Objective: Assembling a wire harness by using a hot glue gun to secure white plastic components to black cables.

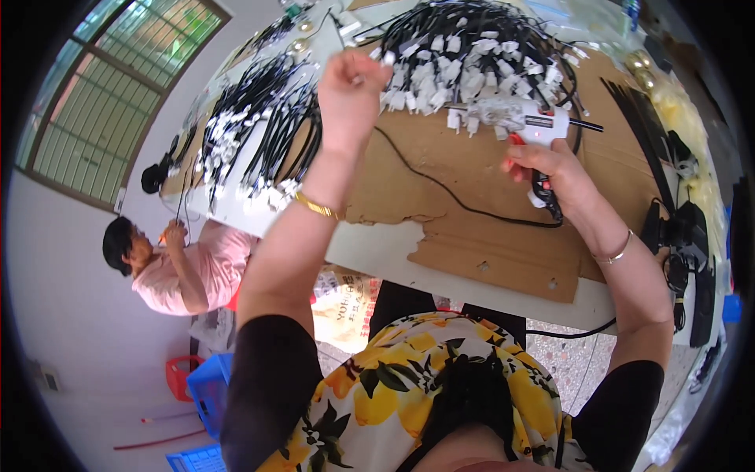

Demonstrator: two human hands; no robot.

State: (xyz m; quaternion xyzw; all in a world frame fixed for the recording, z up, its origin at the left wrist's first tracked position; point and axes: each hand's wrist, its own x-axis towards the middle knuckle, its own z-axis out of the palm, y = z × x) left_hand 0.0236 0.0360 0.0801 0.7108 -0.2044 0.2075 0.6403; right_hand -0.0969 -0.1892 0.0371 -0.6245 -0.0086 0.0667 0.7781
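My right hand (560, 165) is wrapped round the handle of a white hot glue gun (548, 124) with a red trigger. The gun's nozzle end points left over the cardboard, and a black stick juts from its back. To the left, my raised left hand (351, 82) is closed in a pinch. A small white connector (388, 59) shows at its fingertips; the rest of what it holds is hidden. Just beyond both hands lies a big heap of black cables (480, 20) with white connectors (429, 90) at their ends.
Brown cardboard (487, 189) covers much of the white table, crossed by the gun's black cord (452, 193). More bundled cables (259, 94) lie on the left. Black strips (641, 126) and yellowish plastic (692, 126) line the right. A co-worker in pink (185, 271) sits at far left.
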